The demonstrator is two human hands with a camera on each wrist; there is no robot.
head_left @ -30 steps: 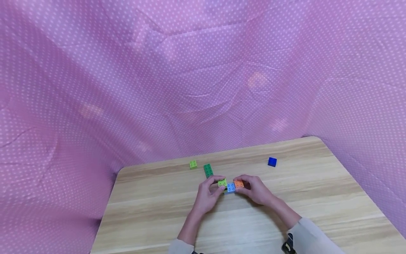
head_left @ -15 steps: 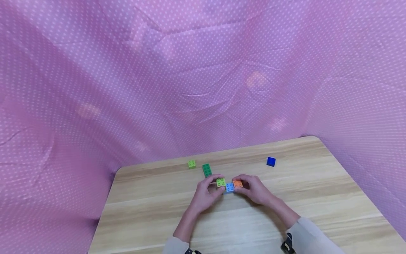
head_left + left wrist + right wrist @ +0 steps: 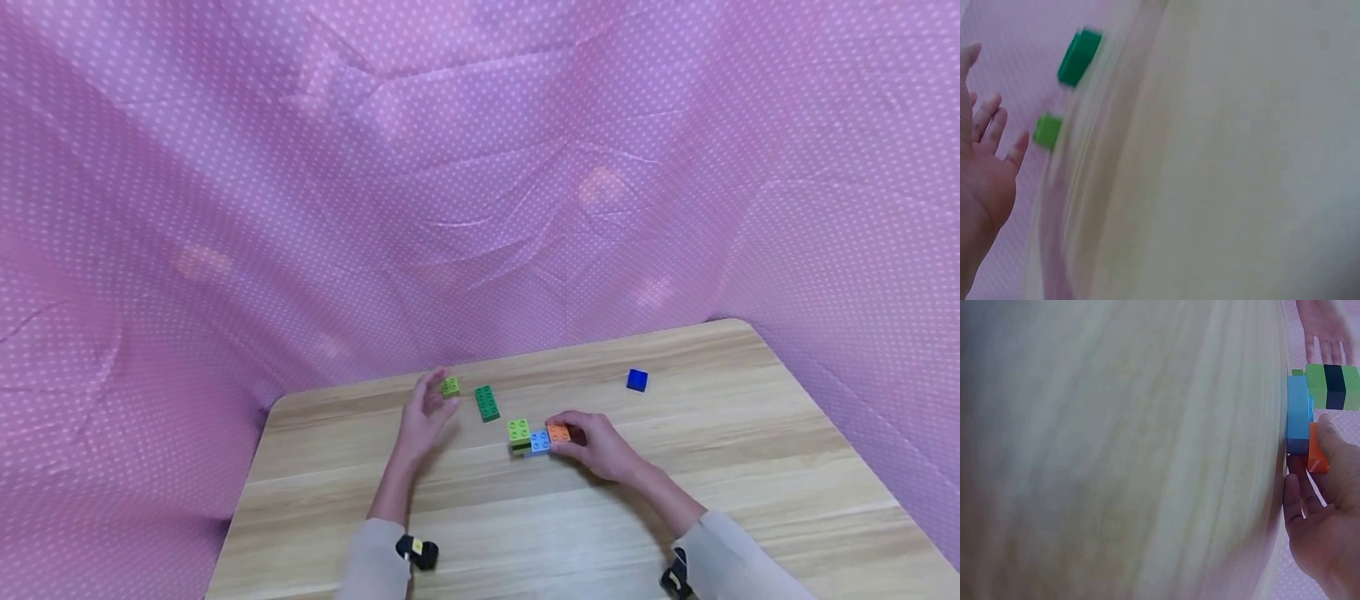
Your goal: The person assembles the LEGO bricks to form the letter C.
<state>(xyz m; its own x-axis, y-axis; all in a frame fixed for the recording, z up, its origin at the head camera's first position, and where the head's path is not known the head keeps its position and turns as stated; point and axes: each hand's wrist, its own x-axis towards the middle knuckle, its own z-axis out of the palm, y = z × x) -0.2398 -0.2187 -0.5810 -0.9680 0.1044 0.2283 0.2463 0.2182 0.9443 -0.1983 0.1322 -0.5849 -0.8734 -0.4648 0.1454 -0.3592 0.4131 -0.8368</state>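
Observation:
My right hand pinches an orange building brick, which sits on one end of a light blue brick. On the blue brick's other end rises a stack of two lime green bricks with a black brick between them. My left hand reaches over the table's far left, fingers spread around a loose lime green brick. A gap shows between that brick and the fingertips in the left wrist view. Beside it lies a long dark green brick.
A dark blue brick lies alone toward the back right of the wooden table. Pink dotted cloth hangs behind the table and along both sides.
My left hand has let go of the lime green stack and moved left and back to the loose lime brick. My right hand keeps its hold on the orange brick.

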